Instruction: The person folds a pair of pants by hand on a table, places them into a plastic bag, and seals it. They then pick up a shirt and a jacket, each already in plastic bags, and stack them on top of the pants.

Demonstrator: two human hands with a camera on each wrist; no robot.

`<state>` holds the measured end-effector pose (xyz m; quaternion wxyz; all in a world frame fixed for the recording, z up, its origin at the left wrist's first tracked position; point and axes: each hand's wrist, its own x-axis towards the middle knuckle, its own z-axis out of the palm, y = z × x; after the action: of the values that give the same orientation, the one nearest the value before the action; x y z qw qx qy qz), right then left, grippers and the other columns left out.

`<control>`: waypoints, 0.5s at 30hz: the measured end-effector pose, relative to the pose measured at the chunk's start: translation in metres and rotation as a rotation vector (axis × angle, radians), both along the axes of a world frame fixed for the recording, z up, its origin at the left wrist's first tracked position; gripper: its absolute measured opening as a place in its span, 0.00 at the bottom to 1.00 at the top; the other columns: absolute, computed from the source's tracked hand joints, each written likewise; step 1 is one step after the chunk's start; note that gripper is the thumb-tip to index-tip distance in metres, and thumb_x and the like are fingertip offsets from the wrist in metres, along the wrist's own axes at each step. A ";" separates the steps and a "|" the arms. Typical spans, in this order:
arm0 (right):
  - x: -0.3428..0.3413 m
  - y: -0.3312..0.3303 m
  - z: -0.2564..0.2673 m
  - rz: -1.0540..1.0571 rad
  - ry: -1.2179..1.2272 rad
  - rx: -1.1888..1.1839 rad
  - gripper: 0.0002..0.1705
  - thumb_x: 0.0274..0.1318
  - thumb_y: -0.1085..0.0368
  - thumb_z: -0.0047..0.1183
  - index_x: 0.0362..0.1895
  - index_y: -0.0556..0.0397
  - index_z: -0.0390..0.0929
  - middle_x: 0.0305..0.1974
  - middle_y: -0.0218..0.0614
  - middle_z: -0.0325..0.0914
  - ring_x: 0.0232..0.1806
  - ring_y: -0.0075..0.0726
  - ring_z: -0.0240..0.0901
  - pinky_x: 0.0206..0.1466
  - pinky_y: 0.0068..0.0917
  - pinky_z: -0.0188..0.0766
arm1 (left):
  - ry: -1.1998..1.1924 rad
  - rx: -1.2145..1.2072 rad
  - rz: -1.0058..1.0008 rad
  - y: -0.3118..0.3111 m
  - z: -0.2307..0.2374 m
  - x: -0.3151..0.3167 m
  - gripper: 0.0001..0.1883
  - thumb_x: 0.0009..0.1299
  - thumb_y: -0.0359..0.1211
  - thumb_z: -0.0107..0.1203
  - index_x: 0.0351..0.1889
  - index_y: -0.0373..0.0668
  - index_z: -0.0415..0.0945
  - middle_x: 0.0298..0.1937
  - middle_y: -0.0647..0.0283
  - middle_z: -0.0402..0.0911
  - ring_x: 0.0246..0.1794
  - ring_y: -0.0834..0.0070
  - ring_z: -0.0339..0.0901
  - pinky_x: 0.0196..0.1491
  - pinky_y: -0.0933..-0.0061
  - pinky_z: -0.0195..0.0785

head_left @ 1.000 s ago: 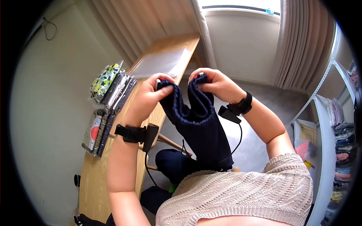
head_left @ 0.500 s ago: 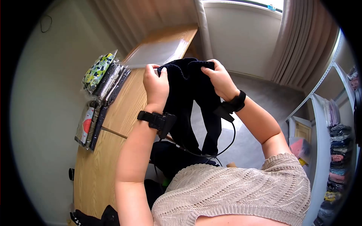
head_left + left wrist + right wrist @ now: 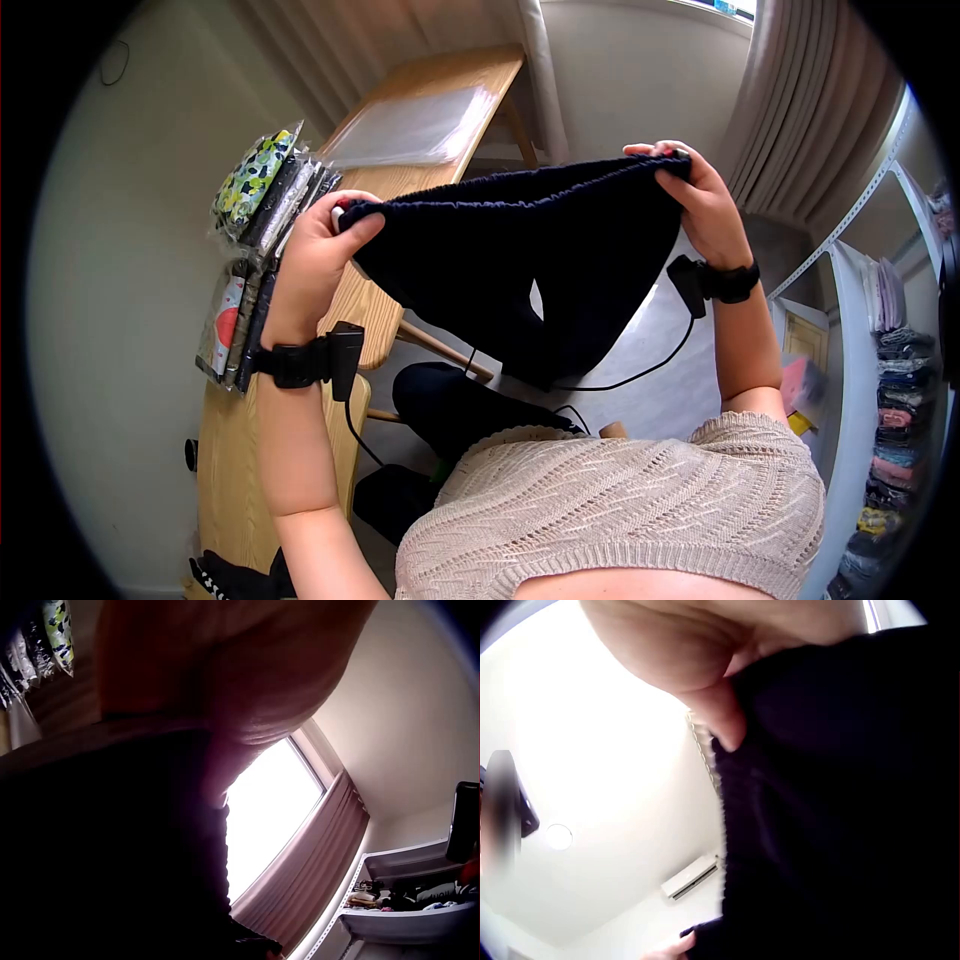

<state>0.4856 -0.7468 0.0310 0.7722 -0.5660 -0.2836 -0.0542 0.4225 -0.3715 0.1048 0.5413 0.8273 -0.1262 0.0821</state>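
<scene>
The dark trousers [image 3: 455, 265] hang beyond the worktop's [image 3: 235, 455] right edge, left hand [image 3: 318, 250] and right hand [image 3: 713, 210] gripping opposite waistband [image 3: 490, 205] ends; soft, light, stretchy, I'd guess, best held there.

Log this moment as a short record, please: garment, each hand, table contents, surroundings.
Garment: dark pants, waistband pulled wide, legs hanging below
Left hand: pinches the waistband's left end, thumb on the near side
Right hand: pinches the right end, thumb also on the near side
Table: clear plastic sheets toward the far end; bagged packets along the left edge
Right side: shelves with stacked clothes
Unclear: pants' surface detail, too dark in both wrist views
</scene>
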 end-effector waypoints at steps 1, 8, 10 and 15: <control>-0.016 -0.012 0.004 0.030 -0.097 -0.030 0.08 0.59 0.71 0.49 0.44 0.55 0.73 0.51 0.49 0.75 0.53 0.39 0.71 0.61 0.28 0.62 | 0.012 0.055 -0.101 0.000 0.013 -0.018 0.05 0.62 0.25 0.57 0.35 0.40 0.73 0.31 0.74 0.68 0.33 0.86 0.62 0.38 0.85 0.54; -0.033 -0.003 0.021 1.037 -0.505 0.285 0.12 0.63 0.56 0.46 0.28 0.45 0.69 0.32 0.48 0.81 0.33 0.38 0.66 0.35 0.30 0.58 | -0.061 -0.291 -1.030 -0.032 0.053 -0.068 0.12 0.53 0.36 0.69 0.25 0.36 0.82 0.23 0.65 0.68 0.22 0.78 0.63 0.22 0.77 0.50; -0.022 0.038 0.028 0.911 -0.367 0.288 0.07 0.59 0.62 0.52 0.34 0.48 0.69 0.36 0.45 0.77 0.37 0.40 0.70 0.40 0.33 0.64 | -0.059 -0.188 -0.937 -0.053 0.058 -0.053 0.14 0.50 0.33 0.70 0.30 0.36 0.81 0.27 0.63 0.72 0.28 0.76 0.68 0.30 0.78 0.59; -0.018 0.105 0.050 1.002 -0.010 0.248 0.15 0.54 0.67 0.59 0.44 0.57 0.73 0.42 0.32 0.75 0.44 0.25 0.73 0.54 0.24 0.69 | -0.034 -0.190 -0.598 -0.088 0.056 -0.018 0.18 0.54 0.18 0.64 0.42 0.37 0.73 0.38 0.69 0.76 0.39 0.84 0.73 0.44 0.83 0.70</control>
<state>0.4677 -0.6420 0.0808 0.7634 -0.2646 -0.5151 0.2862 0.4041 -0.4591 0.1611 0.6143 0.6975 -0.3647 -0.0558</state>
